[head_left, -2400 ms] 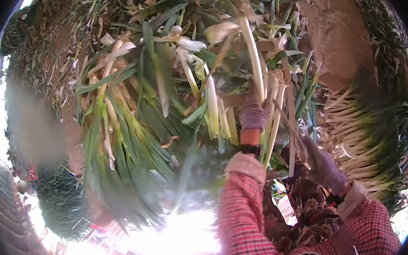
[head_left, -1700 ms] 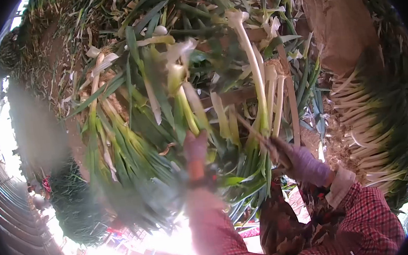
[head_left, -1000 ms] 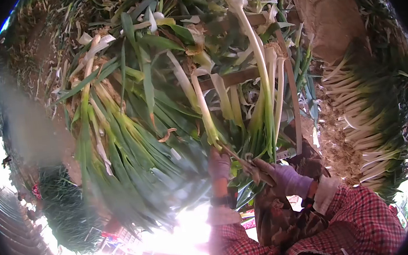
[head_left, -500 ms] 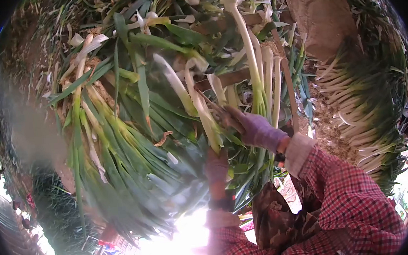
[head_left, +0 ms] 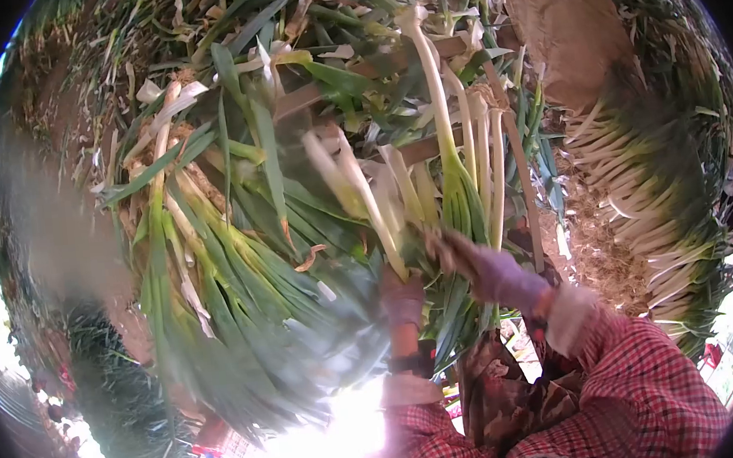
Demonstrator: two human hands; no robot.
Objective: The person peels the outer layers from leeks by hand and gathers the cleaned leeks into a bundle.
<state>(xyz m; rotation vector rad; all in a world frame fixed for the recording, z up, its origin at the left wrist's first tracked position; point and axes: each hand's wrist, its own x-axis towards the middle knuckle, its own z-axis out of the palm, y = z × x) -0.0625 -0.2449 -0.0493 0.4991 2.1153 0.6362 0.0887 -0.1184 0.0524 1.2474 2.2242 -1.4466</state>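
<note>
My left hand (head_left: 403,300), in a purple glove, is closed round the lower part of a large green onion (head_left: 370,198) whose pale shaft points up and left. A loosened, blurred pale layer (head_left: 333,171) stands out on the shaft's left side. To the right, my right hand (head_left: 506,279), also gloved, is apart from that shaft. Its brownish fingers are smeared by motion, so whether they hold anything does not show. Several more green onions (head_left: 441,100) lean upright just beyond the right hand, against a wooden bar (head_left: 513,155).
A big bundle of untrimmed green onions (head_left: 210,234) lies to the left, roots up. At right, a long row of cleaned green onions (head_left: 643,205) rests on the ground. Peeled leaves (head_left: 345,78) litter the area ahead, around wooden slats (head_left: 429,147). Bare soil (head_left: 563,29) shows at upper right.
My right hand has drawn back down and right from the onion's shaft. My left hand sits slightly further right in view, still round the green onion.
</note>
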